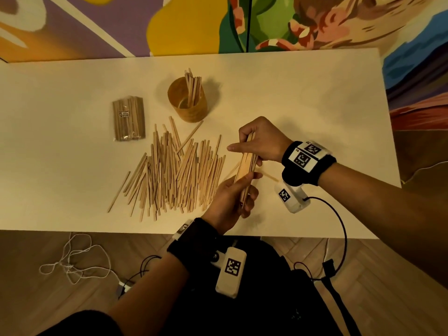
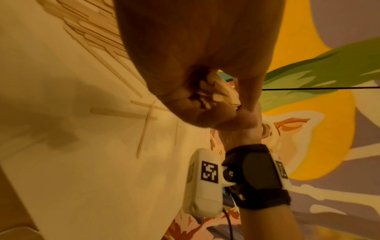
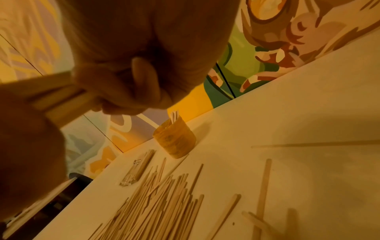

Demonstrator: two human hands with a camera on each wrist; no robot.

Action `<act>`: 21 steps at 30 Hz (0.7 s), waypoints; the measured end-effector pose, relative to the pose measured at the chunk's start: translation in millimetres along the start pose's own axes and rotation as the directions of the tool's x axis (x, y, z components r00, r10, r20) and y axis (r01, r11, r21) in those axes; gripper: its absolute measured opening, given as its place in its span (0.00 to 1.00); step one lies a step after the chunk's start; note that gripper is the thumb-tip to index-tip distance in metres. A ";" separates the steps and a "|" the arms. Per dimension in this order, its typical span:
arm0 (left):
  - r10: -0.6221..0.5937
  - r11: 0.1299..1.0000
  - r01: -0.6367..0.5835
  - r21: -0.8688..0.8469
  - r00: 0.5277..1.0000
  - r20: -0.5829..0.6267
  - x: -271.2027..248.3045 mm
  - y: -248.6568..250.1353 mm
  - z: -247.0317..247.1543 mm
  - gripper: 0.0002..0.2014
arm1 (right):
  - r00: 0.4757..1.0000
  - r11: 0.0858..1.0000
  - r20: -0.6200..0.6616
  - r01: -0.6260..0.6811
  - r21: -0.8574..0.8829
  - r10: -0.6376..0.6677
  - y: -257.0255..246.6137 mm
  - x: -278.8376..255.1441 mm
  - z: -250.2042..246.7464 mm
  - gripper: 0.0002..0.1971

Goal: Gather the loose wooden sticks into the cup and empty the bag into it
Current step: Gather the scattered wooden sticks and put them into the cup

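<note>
Both hands hold one bundle of wooden sticks (image 1: pixel 247 167) above the table, right of the loose pile (image 1: pixel 174 173). My left hand (image 1: pixel 236 195) grips the bundle's near end; the stick ends (image 2: pixel 207 95) show inside its curled fingers. My right hand (image 1: pixel 257 141) grips the far end, index finger pointing left, and the bundle (image 3: pixel 57 95) runs out from under its fingers. The amber cup (image 1: pixel 188 100) stands behind the pile with several sticks upright in it. The clear bag of sticks (image 1: pixel 129 118) lies flat to the cup's left.
A few stray sticks (image 2: pixel 131 113) lie on the white table (image 1: pixel 315 98) under the hands. The table's near edge runs just behind my left wrist. A painted wall rises beyond the far edge. Cables and a dark bag lie on the floor below.
</note>
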State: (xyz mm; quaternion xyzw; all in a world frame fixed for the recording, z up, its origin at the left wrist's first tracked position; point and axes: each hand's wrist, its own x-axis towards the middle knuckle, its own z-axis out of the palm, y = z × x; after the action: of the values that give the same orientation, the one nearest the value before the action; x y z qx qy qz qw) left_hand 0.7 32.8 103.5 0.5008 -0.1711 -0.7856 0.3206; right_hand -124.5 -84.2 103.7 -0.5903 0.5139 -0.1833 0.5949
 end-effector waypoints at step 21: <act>0.113 0.982 -0.162 -0.099 0.917 -0.382 5.6 14.3 -14.0 0.16 | 0.997 0.998 -0.060 -0.048 0.031 0.050 -12.0 9.2 17.6 0.20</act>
State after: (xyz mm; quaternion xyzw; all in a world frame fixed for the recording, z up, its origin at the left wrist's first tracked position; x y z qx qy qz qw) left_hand 16.4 19.2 102.1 0.6067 -0.0905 -0.6602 0.4334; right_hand -101.6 -85.6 106.7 -0.5628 0.5434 -0.1942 0.5918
